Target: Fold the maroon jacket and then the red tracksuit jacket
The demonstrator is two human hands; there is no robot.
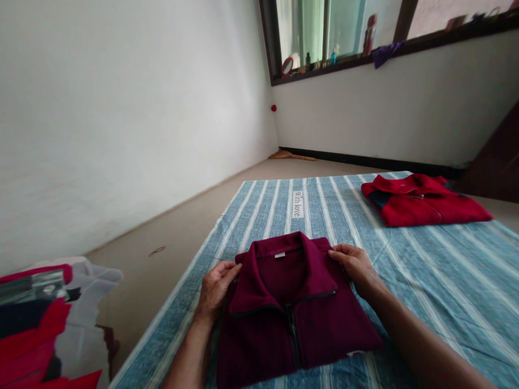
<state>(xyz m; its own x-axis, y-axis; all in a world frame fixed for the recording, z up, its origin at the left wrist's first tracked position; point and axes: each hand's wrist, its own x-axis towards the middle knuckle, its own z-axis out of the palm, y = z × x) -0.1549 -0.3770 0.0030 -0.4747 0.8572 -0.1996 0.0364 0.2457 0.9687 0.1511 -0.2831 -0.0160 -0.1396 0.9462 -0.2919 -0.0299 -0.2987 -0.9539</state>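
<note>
A folded maroon zip-up jacket (259,335) lies collar-up on a blue and white striped cloth (251,210). At the jacket's left shoulder edge in the picture, my left hand (217,286) pinches the fabric between thumb and fingers. My right hand (354,267) pinches the opposite shoulder edge the same way. The collar is spread open between the hands, with a small pale label inside its back, and a dark zip runs down the front. Both forearms rest close to the jacket's sides.
A folded red jacket (430,202) sits at the back right of the cloth. On the floor at lower left stands a translucent white bin (83,324) with red and dark clothes. Beyond are a broom (290,155), white walls and a windowsill (344,65) with bottles.
</note>
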